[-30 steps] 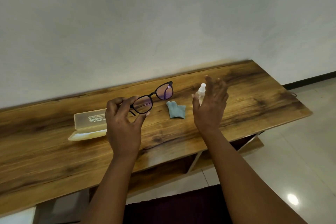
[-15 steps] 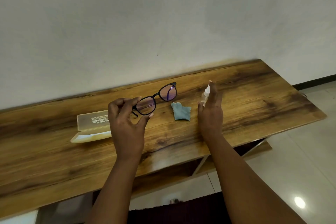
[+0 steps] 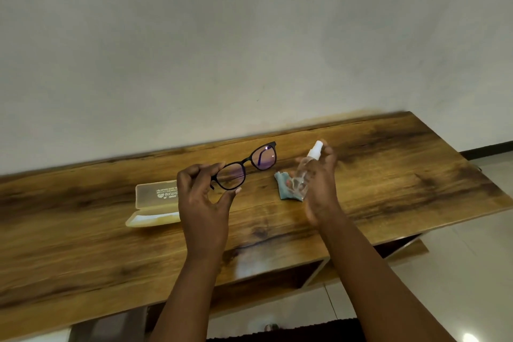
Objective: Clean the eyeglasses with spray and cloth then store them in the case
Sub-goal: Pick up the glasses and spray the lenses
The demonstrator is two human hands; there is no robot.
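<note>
Seen from a head-worn camera looking down, a person's two bare forearms reach out over a long wooden table [image 3: 388,175] set against a plain pale wall; the left hand [image 3: 204,203] is raised above the tabletop, its thumb and fingertips pinched narrowly on the outer rim of one lens of a pair of black-framed eyeglasses [image 3: 245,165], the remaining fingers loosely curled; the glasses are held in the air, tilted, with the free lens pointing up and to the right and showing a purple tint; the right hand [image 3: 319,183] is wrapped around a small clear spray bottle [image 3: 304,172], fingers curled behind it, the bottle leaning slightly with its white nozzle [image 3: 316,147] poking out above the fingers; the bottle sits between the glasses and the right palm, close to the glasses but not touching them; a small crumpled blue cloth [image 3: 283,187] lies on the table just below and behind the bottle, partly hidden by it; to the left of the left hand, an open, pale yellow translucent glasses case [image 3: 155,200] rests on the table, its lid raised and printed with small white lettering too blurred to read.
</note>
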